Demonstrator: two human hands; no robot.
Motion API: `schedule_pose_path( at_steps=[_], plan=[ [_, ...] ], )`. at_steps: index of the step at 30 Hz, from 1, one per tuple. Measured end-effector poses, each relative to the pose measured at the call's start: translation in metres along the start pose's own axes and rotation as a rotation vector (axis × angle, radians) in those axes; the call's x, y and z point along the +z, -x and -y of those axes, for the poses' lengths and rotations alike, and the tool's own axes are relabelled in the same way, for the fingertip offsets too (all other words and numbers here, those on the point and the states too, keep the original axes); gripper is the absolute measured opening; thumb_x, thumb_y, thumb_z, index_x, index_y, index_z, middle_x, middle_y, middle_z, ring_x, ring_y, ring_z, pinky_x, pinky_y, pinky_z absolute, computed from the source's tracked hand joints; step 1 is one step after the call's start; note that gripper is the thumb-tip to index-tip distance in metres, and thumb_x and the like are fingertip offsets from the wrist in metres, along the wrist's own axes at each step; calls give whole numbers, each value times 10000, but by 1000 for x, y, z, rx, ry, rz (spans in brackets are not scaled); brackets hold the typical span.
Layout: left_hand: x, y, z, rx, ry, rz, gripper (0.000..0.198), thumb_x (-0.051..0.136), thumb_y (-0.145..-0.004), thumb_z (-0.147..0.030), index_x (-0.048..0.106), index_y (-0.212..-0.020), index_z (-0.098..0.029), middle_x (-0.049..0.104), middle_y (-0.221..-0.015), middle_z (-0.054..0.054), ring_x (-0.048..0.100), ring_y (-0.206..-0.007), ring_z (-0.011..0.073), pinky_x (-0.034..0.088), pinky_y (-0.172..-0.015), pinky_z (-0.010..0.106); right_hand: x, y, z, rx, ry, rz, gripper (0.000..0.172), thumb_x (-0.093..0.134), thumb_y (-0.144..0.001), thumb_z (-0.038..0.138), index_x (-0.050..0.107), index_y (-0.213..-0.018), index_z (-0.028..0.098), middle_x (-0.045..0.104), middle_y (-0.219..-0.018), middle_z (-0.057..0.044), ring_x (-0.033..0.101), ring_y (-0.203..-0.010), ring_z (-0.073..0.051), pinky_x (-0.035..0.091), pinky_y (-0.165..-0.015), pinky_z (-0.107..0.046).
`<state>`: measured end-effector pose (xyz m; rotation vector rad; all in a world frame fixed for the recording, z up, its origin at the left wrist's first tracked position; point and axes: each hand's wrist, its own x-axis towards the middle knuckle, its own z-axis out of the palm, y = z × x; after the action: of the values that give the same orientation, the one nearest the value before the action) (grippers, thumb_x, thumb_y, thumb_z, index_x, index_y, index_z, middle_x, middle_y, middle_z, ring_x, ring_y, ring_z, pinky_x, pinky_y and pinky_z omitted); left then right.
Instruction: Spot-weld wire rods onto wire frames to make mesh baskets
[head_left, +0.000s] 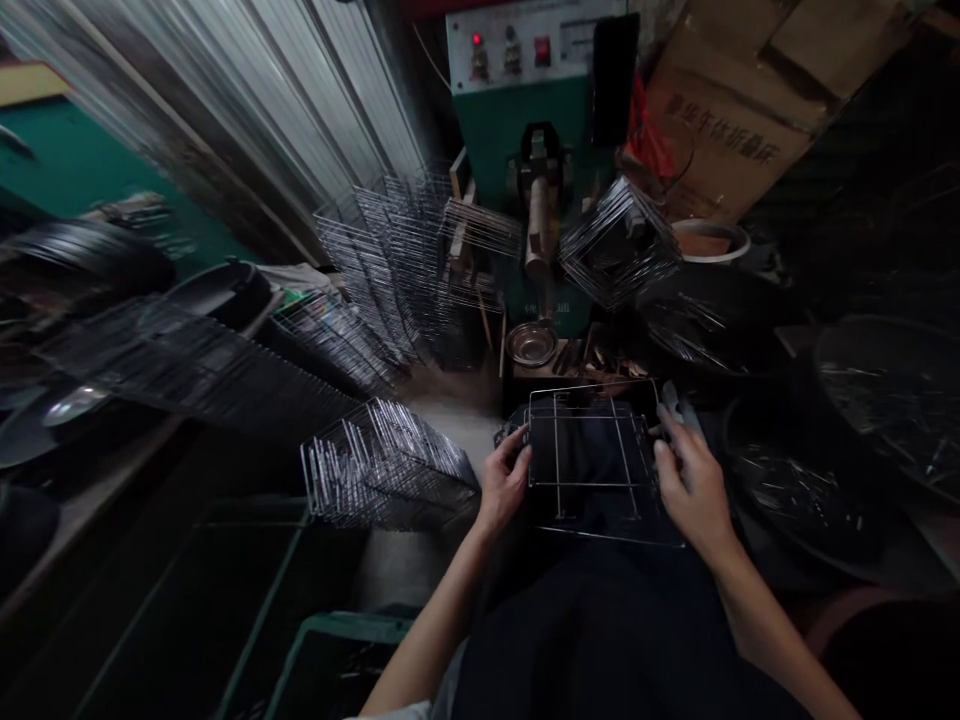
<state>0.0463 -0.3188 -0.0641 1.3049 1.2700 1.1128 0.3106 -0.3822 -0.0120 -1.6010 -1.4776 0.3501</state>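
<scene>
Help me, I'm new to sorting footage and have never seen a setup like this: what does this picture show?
There is no robot. A camera worn on a person's head looks forward and down. The left hand holds the left edge of a wire frame; the right hand is at its right edge, its exact grip unclear. Ahead stands a green machine with a metal dish at its foot. To the left are stacked wire frames.

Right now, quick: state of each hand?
Left hand: closed, holding the wire frame by its left edge.
Right hand: at the frame's right edge, beside a grey object; grip unclear.
</scene>
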Motion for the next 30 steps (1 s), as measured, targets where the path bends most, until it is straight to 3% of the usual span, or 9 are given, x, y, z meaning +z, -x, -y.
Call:
schedule_pose_path(
  at_steps=[3,7,12,22,30],
  plan=[
    [5,-3,-2,0,1,0,489,661,-859,-408,647,-1293,-183,693,-1281,93,624,-1222,270,454,-1091,425,-3,0,-13,-7,99,-14,477,433,-991,324,507,-1450,220,630,-1185,-121,612,-1088,-266,511,-974,-455],
    [7,-4,1,5,4,-4,506,673,-853,-415,639,-1304,-188,674,-1315,83,591,-1273,275,406,-1145,438,7,-4,-47,97,-45,54,455,472,-970,414,599,-1351,201,637,-1216,-131,617,-1113,-275,525,-952,-435],
    [4,-4,10,15,-89,1,512,660,-865,-396,615,-1331,-188,647,-1351,86,558,-1313,273,378,-1171,443,23,3,-76,220,-316,127,514,539,-947,500,598,-1351,188,603,-1316,-136,624,-1137,-272,552,-927,-405],
    [-3,-10,4,-14,-251,68,516,619,-853,-314,599,-1348,-169,667,-1320,77,609,-1253,269,429,-1129,438,14,-1,-72,217,-180,201,480,549,-936,432,608,-1345,189,642,-1294,-120,650,-1107,-267,564,-930,-425],
    [-11,-18,1,16,-408,137,542,645,-796,-218,615,-1337,-212,688,-1282,88,639,-1203,317,467,-1076,478,10,-12,-67,174,-11,250,450,549,-880,346,672,-1270,159,688,-1217,-128,683,-1029,-264,580,-867,-405]
  ],
)
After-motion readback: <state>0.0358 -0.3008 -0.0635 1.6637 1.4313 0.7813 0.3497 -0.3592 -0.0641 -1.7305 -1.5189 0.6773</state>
